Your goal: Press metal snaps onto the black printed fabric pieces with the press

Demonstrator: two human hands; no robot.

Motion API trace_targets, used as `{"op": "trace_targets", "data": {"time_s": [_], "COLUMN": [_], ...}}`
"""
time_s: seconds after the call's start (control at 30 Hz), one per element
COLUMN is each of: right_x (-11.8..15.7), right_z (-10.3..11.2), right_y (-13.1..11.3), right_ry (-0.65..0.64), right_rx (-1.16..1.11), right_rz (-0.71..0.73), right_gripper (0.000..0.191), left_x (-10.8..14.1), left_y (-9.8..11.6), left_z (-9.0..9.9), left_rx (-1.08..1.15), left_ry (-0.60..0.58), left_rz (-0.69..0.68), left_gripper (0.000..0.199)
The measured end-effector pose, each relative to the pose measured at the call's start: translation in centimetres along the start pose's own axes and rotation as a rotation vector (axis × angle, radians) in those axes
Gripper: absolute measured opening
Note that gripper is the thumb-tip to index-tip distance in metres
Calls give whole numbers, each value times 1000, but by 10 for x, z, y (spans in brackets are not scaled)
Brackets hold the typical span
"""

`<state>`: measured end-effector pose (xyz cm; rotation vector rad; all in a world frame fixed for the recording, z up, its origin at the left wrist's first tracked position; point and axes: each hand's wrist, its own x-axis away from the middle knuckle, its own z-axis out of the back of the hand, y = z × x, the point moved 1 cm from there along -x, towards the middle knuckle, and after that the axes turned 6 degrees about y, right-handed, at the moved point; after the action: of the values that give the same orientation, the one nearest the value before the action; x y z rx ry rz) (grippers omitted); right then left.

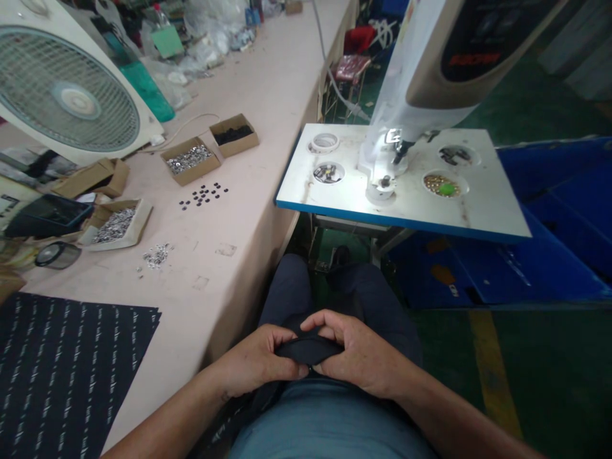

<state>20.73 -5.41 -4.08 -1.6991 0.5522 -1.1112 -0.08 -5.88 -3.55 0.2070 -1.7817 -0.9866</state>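
Black cloth [308, 350] is between left hand [251, 364] and right hand [363, 358], just in front of the shirt [329, 424], long axis left-right, neither hand clearly nearer; both half-curled, thumbs and fingers gripping its ends.

Teal-blue top [335, 424], dark trousers [291, 287], dark shoes [340, 256]

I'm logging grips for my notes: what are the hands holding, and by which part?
Both hands, left and right, hold black fabric by its near edge.
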Motion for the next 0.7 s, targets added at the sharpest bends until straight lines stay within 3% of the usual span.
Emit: {"op": "trace_targets", "data": {"time_s": [0.47,0.7], "right_x": [-5,-14], "right_z": [-7,4], "right_y": [6,14], "right_ry": [-3,-36], "right_rx": [-174,-363], "right_rz": [-82,-161], "right_gripper": [48,46], "left_x": [-6,-5], "left_y": [-3,-9], "left_z": [-7,-7], "left_rx": [117,186], "left_ry": [35,116], "left_rz": [14,52], "left_gripper": [22,29]}}
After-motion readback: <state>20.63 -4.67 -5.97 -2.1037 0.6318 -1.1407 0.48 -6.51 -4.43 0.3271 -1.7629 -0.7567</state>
